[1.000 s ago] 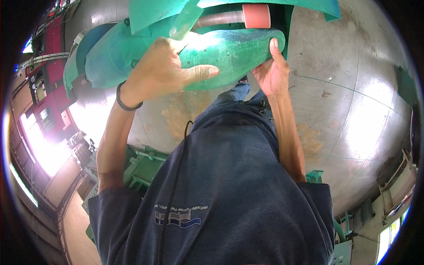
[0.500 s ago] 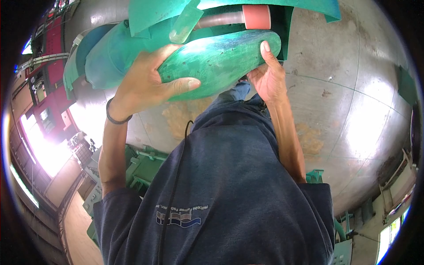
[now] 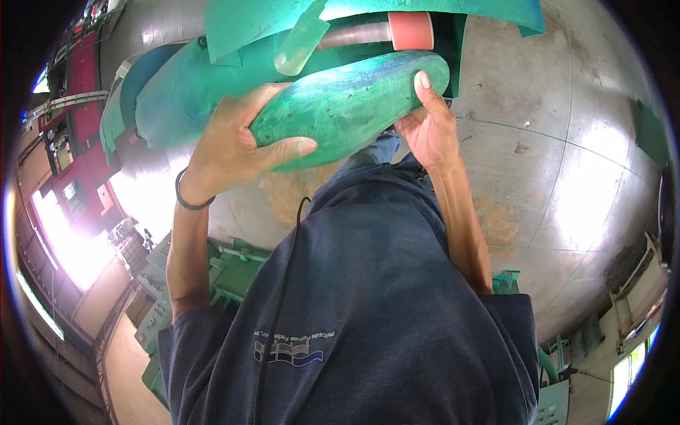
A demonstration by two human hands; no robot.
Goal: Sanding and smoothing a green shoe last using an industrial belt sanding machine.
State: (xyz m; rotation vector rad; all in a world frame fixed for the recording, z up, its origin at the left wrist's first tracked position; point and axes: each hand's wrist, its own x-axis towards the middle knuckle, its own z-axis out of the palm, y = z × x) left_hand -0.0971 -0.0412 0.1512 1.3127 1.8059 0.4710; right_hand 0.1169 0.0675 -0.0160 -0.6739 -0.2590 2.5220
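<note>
A long, rounded green piece shaped like a shoe last [image 3: 347,106], scuffed and streaked with blue along its upper edge, lies across both hands. My left hand [image 3: 237,142] wraps its broad left end, thumb on the near face. At the narrower right end my right hand [image 3: 431,127] grips it, thumb pressed on top and the other fingers hidden beneath. Just beyond the last, a red-orange cylindrical roller [image 3: 410,30] sits on a pale shaft [image 3: 354,35] inside a green machine [image 3: 170,99]. A gap shows between last and roller.
A translucent green flap [image 3: 303,48] hangs in the machine opening, close above the last. The green hood [image 3: 489,15] overhangs the far side. Grey floor [image 3: 524,170] spreads to the right. Other green machinery [image 3: 237,273] stands behind my left elbow.
The left end of the last has dropped slightly toward me with my left hand, so it tilts a bit more. My right hand has shifted only slightly. Both keep their hold.
</note>
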